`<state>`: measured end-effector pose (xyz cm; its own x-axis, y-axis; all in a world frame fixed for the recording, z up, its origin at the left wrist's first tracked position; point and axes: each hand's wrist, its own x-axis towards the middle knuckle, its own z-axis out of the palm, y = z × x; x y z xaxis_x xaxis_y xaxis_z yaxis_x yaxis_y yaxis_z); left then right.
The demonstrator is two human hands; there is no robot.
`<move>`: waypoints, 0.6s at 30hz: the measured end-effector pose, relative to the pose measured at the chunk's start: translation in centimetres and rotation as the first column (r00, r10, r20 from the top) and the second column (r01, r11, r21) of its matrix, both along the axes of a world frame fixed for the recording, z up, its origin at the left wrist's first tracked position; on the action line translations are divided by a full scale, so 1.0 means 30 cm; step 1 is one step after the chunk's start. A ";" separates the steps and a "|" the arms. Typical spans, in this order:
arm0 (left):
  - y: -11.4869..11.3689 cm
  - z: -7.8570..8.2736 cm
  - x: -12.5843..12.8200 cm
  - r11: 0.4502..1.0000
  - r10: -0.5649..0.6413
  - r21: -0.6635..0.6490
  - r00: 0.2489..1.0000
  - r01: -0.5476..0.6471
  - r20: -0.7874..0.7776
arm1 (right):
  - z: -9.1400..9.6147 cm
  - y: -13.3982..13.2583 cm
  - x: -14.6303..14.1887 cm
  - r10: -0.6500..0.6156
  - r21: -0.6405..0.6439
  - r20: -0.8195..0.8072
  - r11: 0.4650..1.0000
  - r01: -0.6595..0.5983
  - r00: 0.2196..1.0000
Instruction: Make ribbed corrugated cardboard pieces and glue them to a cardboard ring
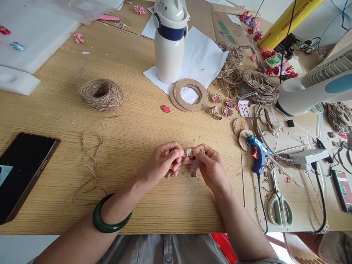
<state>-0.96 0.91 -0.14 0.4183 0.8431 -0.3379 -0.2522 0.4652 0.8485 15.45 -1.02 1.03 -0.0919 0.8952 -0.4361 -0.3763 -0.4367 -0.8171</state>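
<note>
At the far left of the wooden table (137, 211) lies a black tablet (23, 176), and behind it is a white foam sheet (30, 38). More to the right sits a ball of jute twine (101, 94), and a loose length of twine (92, 161) runs from it over the table toward the person. The left hand (162, 161), with a green bangle (111, 216) on the wrist, is at the table's front middle. Its thumb and curled fingers are closed firmly on the left end of a small pleated strip of corrugated cardboard (189, 152). The right hand (210, 165) is just beside it and pinches the right end in the same way, so neither hand is open, and the two hands nearly touch. A crimped part of the strip hangs down between them, above the table. Behind the hands stand a white insulated bottle (169, 46) and a cardboard ring (189, 95), with red paper discs (165, 109) just left of the ring. To the right lie small cardboard flowers (227, 111) and a playing card (244, 109). Further right are a blue hot glue gun (257, 154), a pair of green-handled scissors (279, 211), and a white fan (321, 84) at the edge.
</note>
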 end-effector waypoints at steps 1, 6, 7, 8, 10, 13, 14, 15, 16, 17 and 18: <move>0.000 0.003 -0.001 1.000 0.006 0.001 1.000 -0.006 -0.007 | 0.001 -0.001 -0.002 -0.019 0.021 0.029 1.000 0.019 0.999; -0.007 0.022 -0.005 0.995 0.014 0.097 0.983 0.004 -0.185 | -0.002 -0.002 -0.005 -0.075 0.076 0.128 0.995 0.066 0.989; -0.009 0.023 -0.004 0.991 0.036 0.135 0.974 -0.005 -0.225 | -0.004 -0.002 -0.005 -0.074 0.074 0.129 0.995 0.064 0.989; -0.012 0.023 -0.003 0.982 0.071 0.186 0.964 -0.022 -0.256 | -0.007 -0.002 -0.005 -0.074 0.075 0.130 0.995 0.064 0.989; -0.014 0.016 -0.001 0.942 0.167 0.332 0.937 -0.059 -0.306 | -0.009 -0.002 -0.005 -0.082 0.078 0.140 0.994 0.072 0.987; -0.013 0.000 0.003 0.822 0.281 0.568 0.886 -0.025 -0.368 | -0.009 -0.004 -0.006 -0.099 0.083 0.154 0.993 0.087 0.983; -0.011 -0.004 0.004 0.783 0.301 0.622 0.875 0.001 -0.380 | -0.008 -0.005 -0.006 -0.100 0.087 0.156 0.992 0.088 0.983; -0.009 -0.007 0.005 0.756 0.305 0.653 0.868 0.029 -0.391 | -0.008 -0.005 -0.006 -0.100 0.090 0.158 0.992 0.086 0.982; -0.008 -0.008 0.005 0.742 0.299 0.668 0.866 0.052 -0.400 | -0.010 -0.005 -0.005 -0.097 0.090 0.165 0.992 0.083 0.981; -0.006 -0.008 0.006 0.742 0.288 0.667 0.865 0.070 -0.410 | -0.013 -0.004 -0.004 -0.095 0.089 0.179 0.993 0.080 0.979; -0.006 -0.007 0.006 0.751 0.274 0.655 0.865 0.080 -0.421 | -0.017 -0.003 -0.002 -0.092 0.087 0.199 0.993 0.076 0.976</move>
<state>-0.78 0.73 -0.35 0.2618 0.9510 0.1644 0.2399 -0.2291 0.9434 15.39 -1.12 0.52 0.0676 0.9283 -0.3657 -0.2326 -0.3418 -0.9105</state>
